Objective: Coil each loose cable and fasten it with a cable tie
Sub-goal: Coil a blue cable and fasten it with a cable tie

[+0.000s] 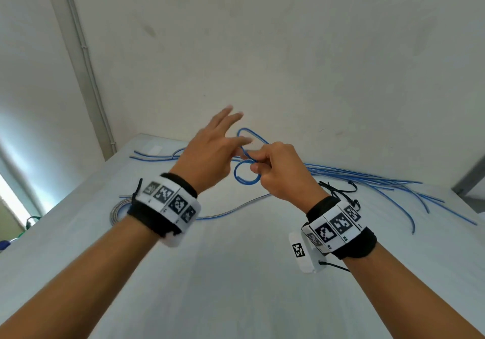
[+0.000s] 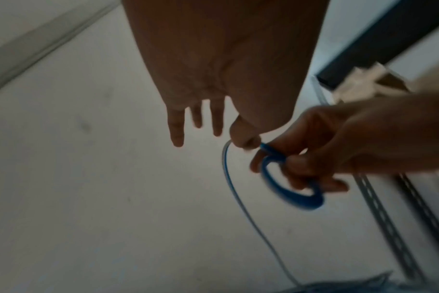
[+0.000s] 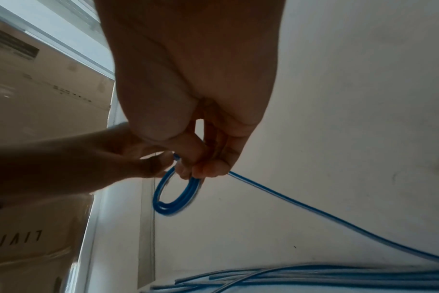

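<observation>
Blue cable (image 1: 246, 178) hangs as a small coil of a few turns from the right hand (image 1: 282, 173), whose fingers pinch it at the top, above the table (image 1: 236, 273). The left hand (image 1: 210, 155), just beside it, pinches the free length with thumb and forefinger, other fingers spread. That tail runs down toward the loose cables (image 1: 380, 184) lying on the right. No container shows.
</observation>
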